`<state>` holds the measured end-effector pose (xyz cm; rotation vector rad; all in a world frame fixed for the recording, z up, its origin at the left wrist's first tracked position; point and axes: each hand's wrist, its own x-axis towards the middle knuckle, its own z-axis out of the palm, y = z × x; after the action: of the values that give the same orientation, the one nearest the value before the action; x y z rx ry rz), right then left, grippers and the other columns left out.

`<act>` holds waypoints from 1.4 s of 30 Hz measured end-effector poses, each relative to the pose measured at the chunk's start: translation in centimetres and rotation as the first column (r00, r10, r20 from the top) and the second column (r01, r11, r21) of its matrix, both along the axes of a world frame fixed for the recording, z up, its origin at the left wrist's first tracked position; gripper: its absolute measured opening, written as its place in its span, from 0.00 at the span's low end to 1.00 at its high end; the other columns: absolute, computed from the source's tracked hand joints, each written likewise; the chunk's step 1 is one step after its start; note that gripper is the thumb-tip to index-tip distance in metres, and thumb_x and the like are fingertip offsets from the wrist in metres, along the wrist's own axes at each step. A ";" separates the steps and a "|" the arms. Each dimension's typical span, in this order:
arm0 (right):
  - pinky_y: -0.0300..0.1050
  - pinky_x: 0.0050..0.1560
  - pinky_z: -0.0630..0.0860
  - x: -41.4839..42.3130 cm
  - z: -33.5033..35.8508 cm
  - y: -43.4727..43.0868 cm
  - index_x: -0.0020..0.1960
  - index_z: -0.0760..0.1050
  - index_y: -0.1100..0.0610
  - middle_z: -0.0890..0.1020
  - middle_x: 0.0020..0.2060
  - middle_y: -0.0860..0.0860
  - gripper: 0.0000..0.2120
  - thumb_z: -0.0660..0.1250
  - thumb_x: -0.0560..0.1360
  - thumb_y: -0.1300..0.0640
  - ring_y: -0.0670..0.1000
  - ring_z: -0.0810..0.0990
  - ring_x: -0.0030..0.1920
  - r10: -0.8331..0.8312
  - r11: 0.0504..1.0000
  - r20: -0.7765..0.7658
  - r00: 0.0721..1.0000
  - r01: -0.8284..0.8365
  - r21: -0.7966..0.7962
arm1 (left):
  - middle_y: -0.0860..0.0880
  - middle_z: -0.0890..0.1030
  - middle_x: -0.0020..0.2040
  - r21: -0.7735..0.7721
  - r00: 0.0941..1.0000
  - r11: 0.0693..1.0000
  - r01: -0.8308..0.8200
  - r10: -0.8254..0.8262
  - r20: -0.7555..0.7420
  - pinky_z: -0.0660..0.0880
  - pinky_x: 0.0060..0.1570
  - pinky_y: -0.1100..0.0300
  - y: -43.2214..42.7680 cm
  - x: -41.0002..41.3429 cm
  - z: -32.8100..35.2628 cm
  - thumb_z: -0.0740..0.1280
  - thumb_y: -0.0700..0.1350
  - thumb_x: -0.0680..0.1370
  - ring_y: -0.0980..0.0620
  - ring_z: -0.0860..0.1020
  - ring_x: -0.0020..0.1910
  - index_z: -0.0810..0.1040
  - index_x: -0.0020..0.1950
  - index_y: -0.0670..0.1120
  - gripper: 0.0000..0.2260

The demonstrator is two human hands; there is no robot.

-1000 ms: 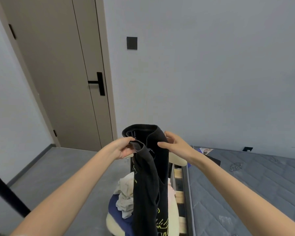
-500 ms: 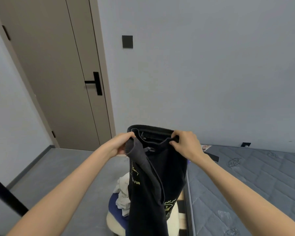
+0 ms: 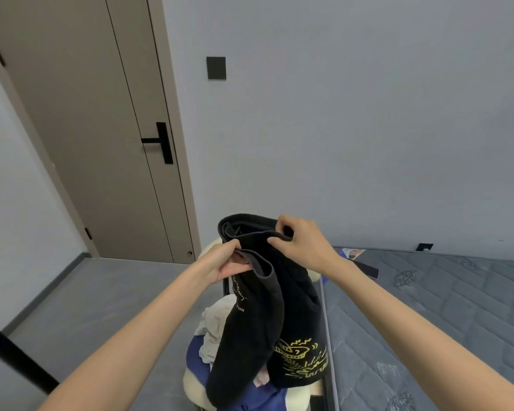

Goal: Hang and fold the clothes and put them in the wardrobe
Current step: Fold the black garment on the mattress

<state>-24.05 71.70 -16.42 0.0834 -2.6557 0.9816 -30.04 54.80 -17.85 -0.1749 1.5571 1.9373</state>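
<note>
- The black garment (image 3: 258, 315) hangs in mid-air, long axis near vertical, its open band at the top and the yellow print (image 3: 301, 361) low on the right.
- The left hand (image 3: 224, 261) pinches the band's near edge, fingers curled on cloth.
- The right hand (image 3: 301, 244) grips the band's right side, fingers curled round it.
- Below the garment lies a pile of clothes (image 3: 212, 333) on a cream stool (image 3: 195, 387), beside the grey mattress (image 3: 428, 315).
</note>
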 end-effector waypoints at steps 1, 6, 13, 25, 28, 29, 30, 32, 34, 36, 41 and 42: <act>0.37 0.32 0.65 0.0 -0.4 0.3 0.41 0.70 0.57 0.74 0.31 0.49 0.09 0.69 0.74 0.55 0.46 0.68 0.30 0.027 0.999 -0.005 1.000 -0.027 0.025 | 0.39 0.81 0.38 0.035 1.000 0.999 -0.008 0.007 0.014 0.79 0.29 0.56 0.0 -0.1 0.1 0.58 0.31 0.78 0.45 0.81 0.38 0.74 0.47 0.37 0.06; 0.45 0.34 0.68 0.2 -2.7 1.3 0.45 0.66 0.53 0.77 0.35 0.53 0.09 0.66 0.77 0.52 0.53 0.71 0.33 0.051 0.998 0.009 0.999 -0.051 0.039 | 0.35 0.80 0.42 0.141 0.994 0.990 -0.022 0.007 0.107 0.79 0.25 0.54 0.7 0.0 0.8 0.55 0.31 0.78 0.43 0.83 0.31 0.72 0.55 0.35 0.09; 0.45 0.41 0.72 0.9 -2.4 0.8 0.52 0.70 0.49 0.78 0.38 0.44 0.18 0.61 0.73 0.35 0.44 0.74 0.37 0.058 0.995 0.142 0.988 -0.045 -0.092 | 0.33 0.79 0.42 0.149 0.985 0.989 -0.013 -0.012 0.169 0.79 0.27 0.53 0.9 0.3 0.9 0.55 0.32 0.80 0.40 0.79 0.50 0.73 0.56 0.30 0.10; 0.36 0.28 0.64 2.1 -1.3 2.4 0.45 0.65 0.53 0.73 0.31 0.50 0.13 0.67 0.68 0.63 0.47 0.68 0.29 -0.205 0.953 0.079 0.975 0.218 -0.210 | 0.49 0.78 0.52 -0.436 0.808 0.897 -0.075 -0.202 -0.553 0.75 0.45 0.63 0.5 -0.9 -0.9 0.67 0.51 0.76 0.49 0.77 0.54 0.74 0.56 0.42 0.15; 0.37 0.29 0.63 3.0 0.5 3.8 0.47 0.64 0.53 0.71 0.29 0.49 0.14 0.66 0.69 0.64 0.48 0.67 0.30 -0.205 0.943 0.105 0.973 0.225 -0.247 | 0.50 0.64 0.65 -0.556 0.635 0.821 -0.133 -0.360 -0.684 0.64 0.62 0.55 -1.1 -2.7 -1.1 0.74 0.54 0.69 0.50 0.63 0.65 0.60 0.70 0.55 0.35; 0.37 0.29 0.64 3.4 1.2 4.3 0.48 0.64 0.54 0.71 0.30 0.49 0.14 0.66 0.69 0.65 0.48 0.67 0.30 -0.173 0.943 0.128 0.977 0.202 -0.265 | 0.48 0.60 0.71 -0.599 0.634 0.801 -0.005 -0.460 -0.621 0.61 0.66 0.50 -1.1 -3.1 -1.0 0.75 0.54 0.68 0.48 0.59 0.70 0.53 0.73 0.59 0.42; 0.37 0.30 0.65 3.9 1.7 4.6 0.49 0.63 0.54 0.72 0.31 0.49 0.14 0.65 0.69 0.66 0.48 0.68 0.30 -0.149 0.943 0.144 0.978 0.185 -0.277 | 0.47 0.57 0.74 -0.618 0.627 0.774 0.140 -0.552 -0.549 0.59 0.69 0.48 -0.9 -3.1 -1.0 0.76 0.53 0.68 0.47 0.58 0.73 0.47 0.75 0.60 0.46; 0.38 0.31 0.66 4.8 2.4 5.5 0.50 0.63 0.55 0.73 0.31 0.49 0.14 0.65 0.70 0.66 0.48 0.68 0.31 -0.155 0.938 0.158 0.975 0.195 -0.286 | 0.51 0.59 0.74 -0.563 0.601 0.743 0.361 -0.647 -0.469 0.63 0.68 0.53 0.1 -2.3 -0.8 0.76 0.49 0.68 0.49 0.63 0.71 0.46 0.76 0.59 0.47; 0.39 0.33 0.67 5.7 2.6 6.6 0.49 0.64 0.55 0.74 0.33 0.49 0.13 0.64 0.70 0.66 0.48 0.70 0.32 -0.182 0.927 0.180 0.967 0.229 -0.297 | 0.55 0.69 0.69 -0.465 0.570 0.745 0.479 -0.667 -0.481 0.70 0.63 0.59 1.5 -1.1 -0.8 0.75 0.45 0.69 0.54 0.71 0.65 0.60 0.74 0.56 0.38; 0.41 0.35 0.67 6.6 2.3 8.2 0.47 0.65 0.54 0.77 0.37 0.50 0.12 0.65 0.70 0.66 0.49 0.71 0.35 -0.220 0.923 0.213 0.952 0.274 -0.272 | 0.54 0.79 0.60 -0.401 0.508 0.707 0.582 -0.702 -0.500 0.76 0.56 0.61 3.1 -0.1 -0.7 0.74 0.41 0.71 0.54 0.77 0.60 0.72 0.66 0.53 0.25; 0.48 0.42 0.76 9.0 -0.3 13.2 0.46 0.73 0.53 0.79 0.43 0.52 0.07 0.65 0.70 0.61 0.54 0.78 0.45 -0.375 0.927 0.309 0.874 0.346 0.145 | 0.51 0.82 0.55 -0.514 0.452 0.622 0.590 -0.783 -0.428 0.76 0.58 0.52 9.4 0.4 -1.7 0.77 0.51 0.68 0.51 0.80 0.55 0.78 0.59 0.50 0.22; 0.51 0.44 0.77 9.4 -0.9 13.9 0.50 0.74 0.53 0.80 0.45 0.53 0.09 0.64 0.70 0.61 0.56 0.78 0.48 -0.408 0.908 0.328 0.852 0.339 0.246 | 0.51 0.83 0.54 -0.585 0.417 0.627 0.514 -0.779 -0.469 0.77 0.57 0.52 10.9 0.7 -2.1 0.77 0.51 0.68 0.50 0.80 0.54 0.79 0.58 0.49 0.21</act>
<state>-14.65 85.65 -17.34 -0.6258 -2.9279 0.6763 -29.36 65.72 -19.92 1.0346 2.0053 1.0489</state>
